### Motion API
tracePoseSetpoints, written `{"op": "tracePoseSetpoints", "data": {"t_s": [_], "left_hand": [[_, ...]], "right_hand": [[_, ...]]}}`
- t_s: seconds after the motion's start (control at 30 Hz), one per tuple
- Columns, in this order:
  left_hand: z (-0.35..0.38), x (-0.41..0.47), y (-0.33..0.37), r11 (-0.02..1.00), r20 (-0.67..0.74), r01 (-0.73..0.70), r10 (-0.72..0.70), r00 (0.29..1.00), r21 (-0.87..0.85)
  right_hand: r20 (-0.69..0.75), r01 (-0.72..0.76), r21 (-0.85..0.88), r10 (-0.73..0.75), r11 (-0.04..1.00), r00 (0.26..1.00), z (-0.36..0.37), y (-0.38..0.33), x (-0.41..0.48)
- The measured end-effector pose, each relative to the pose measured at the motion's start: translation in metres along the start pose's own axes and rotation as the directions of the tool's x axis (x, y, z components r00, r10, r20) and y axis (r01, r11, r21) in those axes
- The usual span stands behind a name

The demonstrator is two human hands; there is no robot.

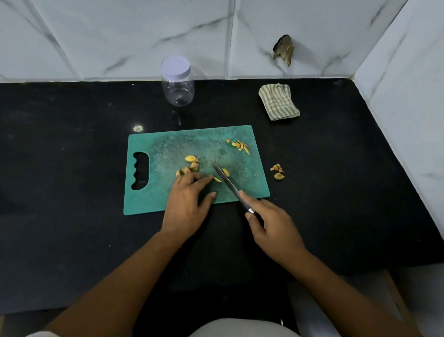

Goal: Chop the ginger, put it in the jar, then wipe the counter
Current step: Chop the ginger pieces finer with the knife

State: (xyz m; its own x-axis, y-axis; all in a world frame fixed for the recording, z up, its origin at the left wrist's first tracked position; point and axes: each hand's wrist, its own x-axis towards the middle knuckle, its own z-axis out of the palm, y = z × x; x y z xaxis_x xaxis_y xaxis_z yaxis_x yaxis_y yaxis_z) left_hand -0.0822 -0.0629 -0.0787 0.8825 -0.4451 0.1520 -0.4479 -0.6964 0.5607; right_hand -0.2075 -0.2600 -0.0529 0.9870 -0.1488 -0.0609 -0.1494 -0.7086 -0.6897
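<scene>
So I'm mid-chop here: my right hand (271,225) is wrapped round the handle of the knife (227,184), index finger laid along the spine, blade angled down onto the green cutting board (164,197). My left hand (188,195) lies fairly flat on the board, fingers stretched out, not curled round anything, with the fingertips (211,179) touching the ginger piece (217,179) right beside the blade. The rest of the ginger is all over: a little cluster (192,164) just past my left fingers, a pile of slivers (240,145) near the board's far right corner, and a few strays (277,171) that ended up off the board on the black counter (55,183). My guess is these bits are tiny, light and firm but a bit wet on the cut faces, so they'll skid and roll under the blade. I'd pin each one from the top with the fingertips, tucked back from the edge. For moving them, pinching one by one seems a pain; scraping them together with the knife and lifting the board by its handle cutout seems easier. The jar (178,87) stands behind the board near the wall with its lid on, looks like clear light plastic, so I'd hold it round the body when twisting. The striped cloth (279,101) sits folded off to the right for wiping.
</scene>
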Motion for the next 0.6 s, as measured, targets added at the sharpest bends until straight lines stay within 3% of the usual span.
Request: {"op": "tracePoseSetpoints", "data": {"t_s": [0.2, 0.6], "left_hand": [[0.0013, -0.0012, 0.0021, 0.999, -0.001, -0.015, 0.015, 1.000, 0.044], [0.0038, -0.0061, 0.0027, 0.996, -0.016, -0.038, 0.039, 0.999, 0.077]], "right_hand": [[0.046, 0.055, -0.098, -0.051, 0.994, 0.998, -0.0085, 0.0026, 0.0076], [0.065, 0.069, -0.107, -0.062, 0.992, 0.996, -0.0111, 0.0057, 0.0108]]}}
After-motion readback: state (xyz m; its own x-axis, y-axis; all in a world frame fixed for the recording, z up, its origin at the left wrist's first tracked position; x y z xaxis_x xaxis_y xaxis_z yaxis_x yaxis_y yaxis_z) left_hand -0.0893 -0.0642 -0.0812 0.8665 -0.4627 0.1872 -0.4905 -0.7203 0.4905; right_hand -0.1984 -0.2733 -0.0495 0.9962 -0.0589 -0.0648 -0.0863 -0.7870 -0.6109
